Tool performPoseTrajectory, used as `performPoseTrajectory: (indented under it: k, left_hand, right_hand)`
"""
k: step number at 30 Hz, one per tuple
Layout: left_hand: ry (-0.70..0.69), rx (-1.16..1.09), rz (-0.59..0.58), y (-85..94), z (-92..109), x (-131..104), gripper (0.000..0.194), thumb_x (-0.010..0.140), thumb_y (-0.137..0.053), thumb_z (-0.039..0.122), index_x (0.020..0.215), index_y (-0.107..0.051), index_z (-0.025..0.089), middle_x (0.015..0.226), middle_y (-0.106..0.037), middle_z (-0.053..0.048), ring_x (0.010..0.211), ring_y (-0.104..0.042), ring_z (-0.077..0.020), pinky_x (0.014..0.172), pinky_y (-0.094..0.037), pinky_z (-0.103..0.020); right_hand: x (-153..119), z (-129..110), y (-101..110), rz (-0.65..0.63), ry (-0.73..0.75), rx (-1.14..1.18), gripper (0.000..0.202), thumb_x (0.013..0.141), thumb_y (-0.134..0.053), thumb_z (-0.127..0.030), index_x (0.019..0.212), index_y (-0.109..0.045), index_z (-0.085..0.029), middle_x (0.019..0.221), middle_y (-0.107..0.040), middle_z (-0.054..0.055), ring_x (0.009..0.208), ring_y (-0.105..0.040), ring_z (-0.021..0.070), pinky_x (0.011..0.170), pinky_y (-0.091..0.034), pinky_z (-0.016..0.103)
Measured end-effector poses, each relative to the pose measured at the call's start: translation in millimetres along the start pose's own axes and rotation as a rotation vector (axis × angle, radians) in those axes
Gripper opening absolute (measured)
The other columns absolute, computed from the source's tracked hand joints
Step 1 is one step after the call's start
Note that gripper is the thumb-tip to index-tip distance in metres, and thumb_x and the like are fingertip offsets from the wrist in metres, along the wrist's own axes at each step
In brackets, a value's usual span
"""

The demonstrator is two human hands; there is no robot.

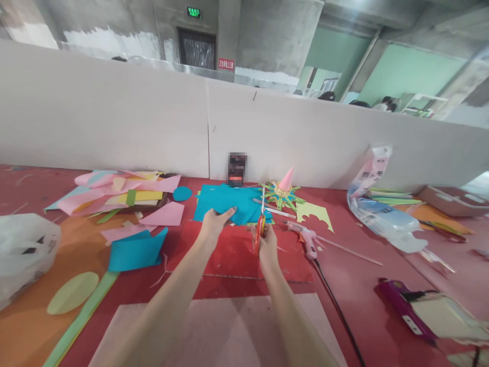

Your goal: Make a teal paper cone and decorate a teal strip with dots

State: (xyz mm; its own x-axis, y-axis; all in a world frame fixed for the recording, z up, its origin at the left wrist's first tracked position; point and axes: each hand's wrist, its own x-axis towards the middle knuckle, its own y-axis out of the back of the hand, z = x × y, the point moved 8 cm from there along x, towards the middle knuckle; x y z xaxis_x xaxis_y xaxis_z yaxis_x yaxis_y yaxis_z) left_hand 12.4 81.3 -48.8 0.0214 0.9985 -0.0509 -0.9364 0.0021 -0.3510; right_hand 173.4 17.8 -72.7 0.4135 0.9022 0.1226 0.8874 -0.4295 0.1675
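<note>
My left hand [214, 223] grips the near edge of a blue sheet of paper [219, 200], its thumb lying on top and the other fingers hidden beneath. My right hand [269, 244] is closed around the orange handles of a pair of scissors [261, 227]. The blades point away from me, upright in view, at the right side of the blue paper. How far apart the blades are I cannot tell. Just beyond the scissors stands a pink paper cone [286, 180] on a woven ring with green and blue spokes around it.
A pink glue gun [307, 239] lies right of my right hand, its black cord running toward me. Paper scraps [126, 191] pile up at left, near a white plastic bag [25, 252]. A purple power strip [407, 311] is at right. A white partition [153, 122] borders the table's far side.
</note>
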Motion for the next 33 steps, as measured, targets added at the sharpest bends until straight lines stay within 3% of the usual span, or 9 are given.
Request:
performPoseTrajectory:
  k: [3,7,13,17,28,33]
  left_hand:
    - [0.032,0.045,-0.034,-9.6,-18.8,-2.2,0.045,0.046,-0.079,0.038,0.079,-0.065,0.011,0.079,-0.070,-0.008,0.073,-0.065,-0.0234,0.065,-0.055,-0.036]
    - [0.069,0.087,-0.115,-20.6,-36.4,-6.0,0.043,0.047,-0.079,0.038,0.079,-0.066,0.012,0.081,-0.071,-0.008,0.074,-0.066,-0.0239,0.066,-0.055,-0.036]
    - [0.145,0.129,-0.173,-28.0,-49.7,-11.6,0.046,0.050,-0.078,0.036,0.088,-0.064,0.015,0.093,-0.070,-0.008,0.076,-0.066,-0.0224,0.065,-0.055,-0.034]
    - [0.184,0.178,-0.159,-25.8,-48.7,-11.6,0.044,0.049,-0.079,0.036,0.084,-0.065,0.015,0.088,-0.071,-0.008,0.074,-0.066,-0.0227,0.061,-0.055,-0.032]
    - [0.151,0.190,-0.105,-17.9,-40.5,-9.5,0.036,0.047,-0.079,0.032,0.075,-0.067,0.014,0.074,-0.071,-0.006,0.065,-0.066,-0.0209,0.058,-0.055,-0.032]
    - [0.065,0.124,-0.040,-14.3,-20.7,-10.6,0.037,0.049,-0.078,0.037,0.073,-0.066,0.012,0.077,-0.070,-0.008,0.069,-0.066,-0.0221,0.063,-0.055,-0.034]
  right_hand:
    - [-0.5,-7.5,9.7,0.079,0.001,0.137,0.030,0.077,-0.044,-0.052,0.078,-0.036,-0.023,0.051,-0.040,-0.009,0.035,-0.033,0.0071,0.037,-0.029,0.021]
    - [1.5,-8.5,17.9,0.137,0.003,0.324,0.033,0.071,-0.056,-0.050,0.074,-0.039,-0.022,0.042,-0.035,-0.012,0.029,-0.029,0.0067,0.032,-0.024,0.021]
    - [9.5,2.8,28.6,0.245,0.014,0.287,0.037,0.057,-0.072,-0.036,0.076,-0.045,-0.019,0.061,-0.051,-0.006,0.050,-0.047,0.0083,0.050,-0.039,0.022]
    - [9.8,1.5,30.4,0.254,0.018,0.265,0.034,0.057,-0.071,-0.033,0.077,-0.047,-0.017,0.065,-0.052,-0.005,0.058,-0.049,0.0099,0.058,-0.041,0.024]
    - [4.5,-12.0,29.3,0.240,0.027,0.236,0.031,0.059,-0.068,-0.035,0.073,-0.046,-0.018,0.062,-0.047,-0.006,0.055,-0.043,0.0094,0.053,-0.037,0.023]
    - [5.2,-11.9,23.6,0.184,0.020,0.321,0.033,0.062,-0.066,-0.043,0.067,-0.044,-0.019,0.054,-0.039,-0.008,0.048,-0.038,0.0076,0.047,-0.035,0.021]
